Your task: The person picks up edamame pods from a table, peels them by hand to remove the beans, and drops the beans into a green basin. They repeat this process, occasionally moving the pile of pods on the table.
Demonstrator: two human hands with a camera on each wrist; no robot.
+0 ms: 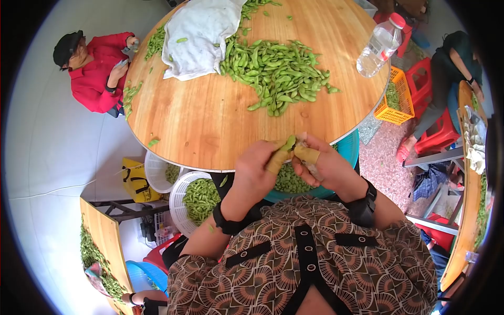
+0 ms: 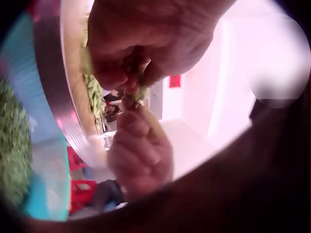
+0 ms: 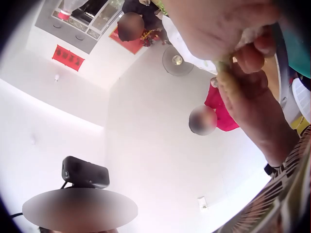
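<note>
Just past the table's near edge, my two hands meet fingertip to fingertip around a green soybean pod (image 1: 290,142). My left hand (image 1: 255,167) pinches the pod from the left, its thumb wrapped in a yellowish covering. From the right my right hand (image 1: 332,164) grips the pod's other end, with similar wrapping on the thumb and something whitish at the fingers. Below the hands is a teal basin (image 1: 349,149) of shelled green beans (image 1: 291,181). Ahead on the round table (image 1: 189,121) a heap of pods (image 1: 281,73) is spread beside a white cloth (image 1: 197,37).
A water bottle (image 1: 379,46) stands at the table's right. White baskets of beans, one a round basket (image 1: 177,205), sit low on the left. At right are a yellow crate (image 1: 394,100) and red stools (image 1: 441,131). A person in red (image 1: 102,68) is across on the left.
</note>
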